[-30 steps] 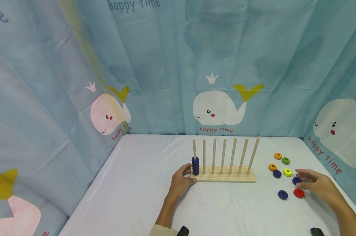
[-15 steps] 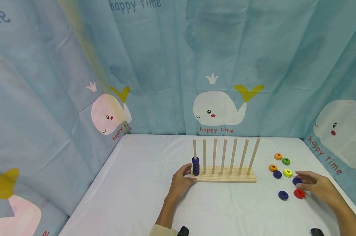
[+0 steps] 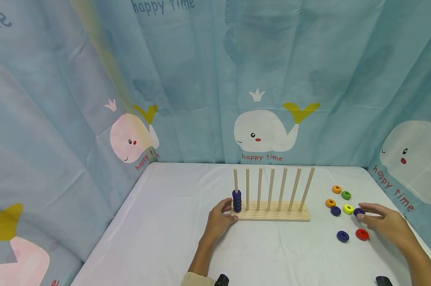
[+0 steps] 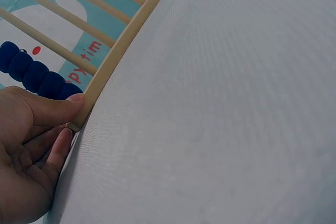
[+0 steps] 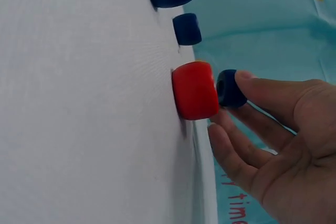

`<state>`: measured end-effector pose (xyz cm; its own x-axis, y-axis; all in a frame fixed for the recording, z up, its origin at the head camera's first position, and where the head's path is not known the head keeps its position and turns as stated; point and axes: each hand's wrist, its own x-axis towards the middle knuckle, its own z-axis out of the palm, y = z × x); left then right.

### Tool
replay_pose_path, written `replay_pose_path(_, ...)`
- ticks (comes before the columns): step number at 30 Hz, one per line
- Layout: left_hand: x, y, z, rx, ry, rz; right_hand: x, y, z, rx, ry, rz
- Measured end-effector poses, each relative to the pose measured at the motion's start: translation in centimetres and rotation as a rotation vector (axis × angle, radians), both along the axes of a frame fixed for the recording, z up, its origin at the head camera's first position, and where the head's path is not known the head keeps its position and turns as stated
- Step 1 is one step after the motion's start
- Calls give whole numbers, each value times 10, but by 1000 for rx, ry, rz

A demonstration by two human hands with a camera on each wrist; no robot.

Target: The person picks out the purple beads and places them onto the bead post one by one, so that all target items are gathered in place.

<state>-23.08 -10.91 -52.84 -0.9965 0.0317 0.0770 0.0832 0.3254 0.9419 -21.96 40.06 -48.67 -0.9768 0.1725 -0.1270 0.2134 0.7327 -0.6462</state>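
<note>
My left hand (image 3: 219, 222) grips the left end of a wooden peg board (image 3: 272, 215), thumb on its front edge in the left wrist view. Several dark blue rings (image 3: 237, 201) are stacked on its leftmost peg; the other pegs are bare. Over on the right, my right hand (image 3: 390, 226) pinches a dark blue ring (image 5: 231, 88) between thumb and fingers, lifted off the cloth in the right wrist view. A red ring (image 3: 362, 234) lies just in front of that hand, and a yellow ring (image 3: 348, 209) lies just left of the held one.
Two more dark blue rings, one nearer me (image 3: 342, 236) and one farther back (image 3: 335, 211), lie on the white cloth with two orange rings (image 3: 330, 203) and a green ring (image 3: 346, 195). A blue whale-print curtain (image 3: 194, 119) hangs behind the table.
My right hand has picked up the dark blue ring and raised it slightly, up and away from the red ring. The left hand stays on the board's end.
</note>
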Motion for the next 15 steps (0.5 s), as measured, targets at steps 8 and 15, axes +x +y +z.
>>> replay_pose_path(8, 0, 0, -1, 10, 14, -3, 3, -11, 17, -1, 79, -30)
replay_pose_path(15, 0, 0, 0, 16, -9, 2, 7, -19, 29, 22, 159, 14)
